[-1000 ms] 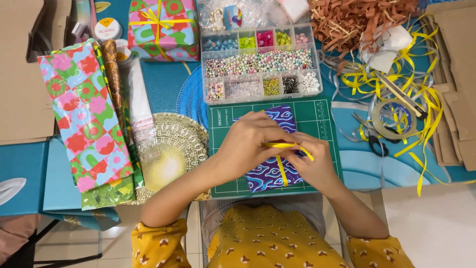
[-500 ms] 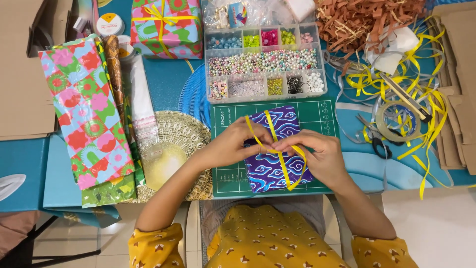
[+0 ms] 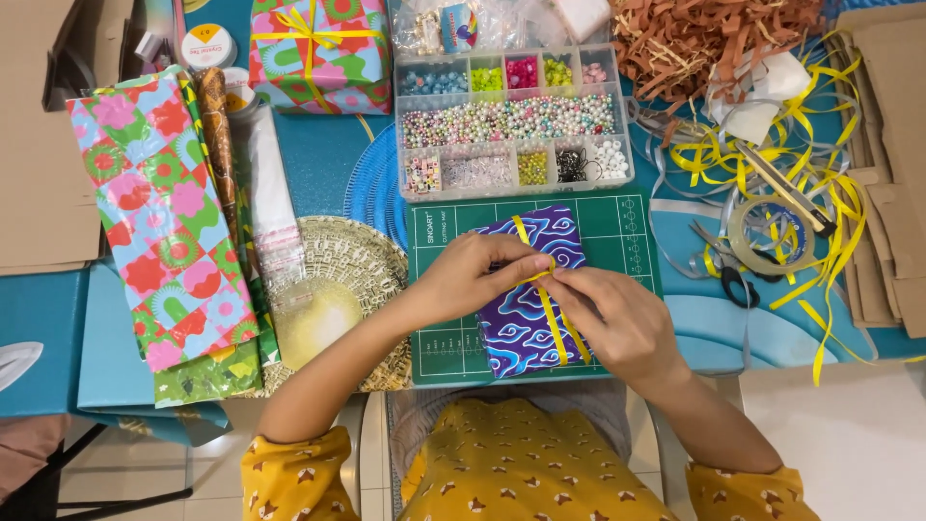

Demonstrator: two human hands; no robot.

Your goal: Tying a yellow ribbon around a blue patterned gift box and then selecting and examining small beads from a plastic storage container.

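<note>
Hands meet over a small parcel in purple cloud-patterned paper (image 3: 526, 309), lying on the green cutting mat (image 3: 627, 217) at the table's near edge; left hand (image 3: 473, 280) pinches the yellow ribbon (image 3: 552, 323) at the crossing on the parcel's top, fingers closed on it; right hand (image 3: 617, 323) grips the same ribbon beside it, fingers curled tight. Risk: slack at the crossing would let the ribbon slide off the parcel's corner; uneven pull could skew it or tear the paper. Beyond the mat, the open compartmented bead box (image 3: 511, 121) sits close; a jolt could spill it.
</note>
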